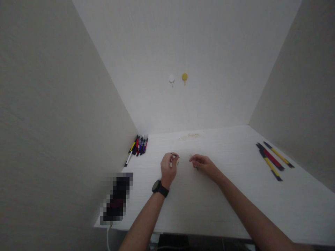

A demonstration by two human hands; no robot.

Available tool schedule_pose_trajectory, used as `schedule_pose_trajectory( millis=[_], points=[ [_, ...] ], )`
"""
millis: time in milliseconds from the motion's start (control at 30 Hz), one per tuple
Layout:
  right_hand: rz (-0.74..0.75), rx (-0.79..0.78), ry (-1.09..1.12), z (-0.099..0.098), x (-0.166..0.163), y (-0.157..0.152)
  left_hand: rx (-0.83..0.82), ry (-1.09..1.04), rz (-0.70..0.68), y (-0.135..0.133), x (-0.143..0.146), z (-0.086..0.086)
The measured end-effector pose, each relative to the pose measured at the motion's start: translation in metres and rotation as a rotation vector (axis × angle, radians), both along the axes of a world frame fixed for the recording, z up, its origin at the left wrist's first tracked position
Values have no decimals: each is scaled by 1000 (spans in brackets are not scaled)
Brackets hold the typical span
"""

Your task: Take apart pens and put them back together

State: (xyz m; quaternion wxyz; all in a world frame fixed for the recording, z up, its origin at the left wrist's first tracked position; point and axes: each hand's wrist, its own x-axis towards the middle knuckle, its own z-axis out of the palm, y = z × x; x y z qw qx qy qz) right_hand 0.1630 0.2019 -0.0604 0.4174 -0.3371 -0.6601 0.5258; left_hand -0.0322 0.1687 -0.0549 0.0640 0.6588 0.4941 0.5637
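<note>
My left hand [169,169], with a black watch [157,187] on its wrist, is raised over the white table with its fingers curled into a pinch. A thin dark piece [174,155] shows at its fingertips, along with a small pale bit by the thumb; both are too small to name. A short gap to the right, my right hand [202,163] is closed too, thumb against fingers. At its fingertips is a small whitish piece [191,157], and something dark shows below the fingers; its kind cannot be made out. The two hands are apart.
Several pens [141,144] lie bunched at the table's back left, a white one [128,159] nearer. Yellow-black and red sticks [273,157] lie at right. A blurred-out dark object [116,198] with a white cable is front left. Two hooks [184,76] hang on the back wall.
</note>
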Motion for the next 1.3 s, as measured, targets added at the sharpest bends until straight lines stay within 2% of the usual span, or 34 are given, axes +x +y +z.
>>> schedule_pose_trajectory(
  millis=[200,467,667,933,1300],
  points=[
    [130,-59,58,0,-3,-3,34,33,60,2,0,-1],
    [182,-53,-11,0,-2,-4,59,-4,124,4,-1,-2],
    [253,-53,-27,-8,-1,-1,-27,-216,33,4,0,2],
    [246,-76,-40,-8,-1,-1,-132,-516,-119,11,-1,-3],
    [257,-107,-66,-12,-1,2,-177,-601,-180,12,-1,-3]
  ],
)
